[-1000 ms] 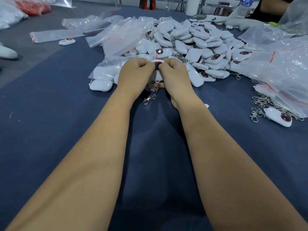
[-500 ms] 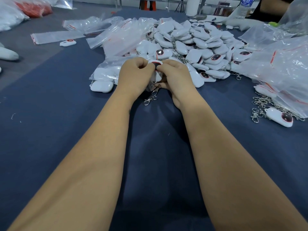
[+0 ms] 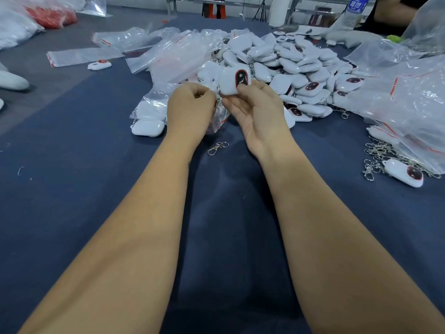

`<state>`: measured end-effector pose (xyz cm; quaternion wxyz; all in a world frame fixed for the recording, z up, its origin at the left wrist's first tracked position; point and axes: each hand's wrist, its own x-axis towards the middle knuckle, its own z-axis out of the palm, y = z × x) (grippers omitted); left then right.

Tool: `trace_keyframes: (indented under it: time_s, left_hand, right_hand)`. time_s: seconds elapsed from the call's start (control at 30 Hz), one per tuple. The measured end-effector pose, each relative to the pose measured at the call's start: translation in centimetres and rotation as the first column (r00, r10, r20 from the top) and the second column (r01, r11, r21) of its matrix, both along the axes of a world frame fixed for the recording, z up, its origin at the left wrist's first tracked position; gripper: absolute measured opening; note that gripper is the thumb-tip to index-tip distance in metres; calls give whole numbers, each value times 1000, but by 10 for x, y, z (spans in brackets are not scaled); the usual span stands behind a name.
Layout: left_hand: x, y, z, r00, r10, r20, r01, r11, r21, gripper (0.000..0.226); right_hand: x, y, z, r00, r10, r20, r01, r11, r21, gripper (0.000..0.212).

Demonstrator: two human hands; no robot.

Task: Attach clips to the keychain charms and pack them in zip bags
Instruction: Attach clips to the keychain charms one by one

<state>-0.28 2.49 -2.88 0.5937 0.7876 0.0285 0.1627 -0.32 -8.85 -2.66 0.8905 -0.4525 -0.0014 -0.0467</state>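
Showing a dark, red-rimmed oval, the white charm (image 3: 234,81) sits pinched between both hands (image 3: 224,109)

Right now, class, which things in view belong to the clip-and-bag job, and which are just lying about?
Belonging to the job:
- charm held by right hand
- left hand, pinching something small
- loose clip
- charm pile
- zip bags

Lying about:
- water bottle
- red-filled bag

Single head-worn wide-angle view; scene seen from above forearms, aimed forward and down across dark blue cloth-covered table (image 3: 72,189); hands framed close at centre, table's far edge distant.
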Motion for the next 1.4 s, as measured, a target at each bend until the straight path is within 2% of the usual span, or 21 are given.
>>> trace_keyframes:
  time_s: [0.07,0.13,0.3,0.37,0.4,0.47,0.5,0.53,0.63,0.73,0.8,0.87,0.9,0.93,1.0,1.07,1.13,1.2,1.3,1.37,1.4]
  left_hand:
    - [1,1,-1,1000,15,-7,-15,999,-31,16]
    - [2,3,-1,998,63,6,-63,997,-47,16]
    - [2,2,2,980,147,134,-140,988,-61,13]
    - [-1,0,4,973,128,193,-114,990,-84,11]
    - [-2,-1,4,967,113,229,-95,992,-88,10]
    - [-4,-2,6,953,98,285,-78,994,-80,11]
    - [-4,-2,7,949,105,298,-82,993,-89,11]
    - [-4,-2,8,944,129,303,-97,988,-118,11]
    - [1,6,10,907,322,272,-236,923,-305,15]
    - [1,13,14,809,516,281,-317,787,-530,22]
    - [-3,12,17,746,563,356,-322,773,-547,23]
    - [-5,9,16,756,505,416,-290,829,-479,23]
    - [-4,7,14,796,435,422,-265,876,-403,21]
    - [-2,5,12,853,337,399,-230,928,-294,17]
    - [3,3,4,957,135,257,-148,988,32,7]
    - [5,1,-6,995,38,93,-70,923,378,11]
    - [7,1,-12,1000,24,20,-31,832,554,24]
    - [9,2,-14,999,35,29,-45,816,577,28]
    - [8,1,-13,997,36,74,-70,854,516,24]
    - [5,-1,-11,992,52,117,-97,898,430,24]
    - [3,-2,-10,987,66,145,-117,921,372,26]
  right_hand:
    - [0,3,-2,996,-81,22,84,970,-227,11]
    - [-1,5,-5,985,-161,59,171,887,-429,17]
    - [-2,6,-10,962,-256,95,262,770,-582,23]
    - [-1,6,-11,968,-204,144,249,733,-633,10]
    - [-2,6,-11,972,-140,190,234,675,-700,2]
    - [-3,10,-12,959,-22,282,256,489,-834,14]
    - [-3,12,-11,951,-22,308,285,451,-846,15]
    - [-3,12,-11,947,-56,315,303,472,-827,15]
    - [-4,8,-7,916,-293,275,400,599,-694,24]
    - [-2,-4,-6,877,-441,192,426,528,-735,29]
    - [-1,-8,-6,876,-452,166,388,457,-801,31]
    - [-2,-7,-7,897,-408,169,322,342,-883,35]
    - [-3,-5,-8,908,-383,172,282,251,-926,37]
    - [-3,-4,-9,916,-360,176,242,148,-959,39]
    - [-5,-2,-10,932,-314,182,185,-22,-983,43]
    - [-7,0,-11,940,-292,178,157,-95,-983,44]
    - [-8,1,-11,939,-300,170,138,-125,-982,43]
    - [-8,1,-12,937,-307,166,129,-139,-982,46]
    - [-7,-4,-11,936,-293,195,156,-151,-976,51]
    - [-6,-7,-10,932,-292,217,198,-92,-976,53]
    - [-6,-8,-9,928,-293,230,230,-33,-973,51]
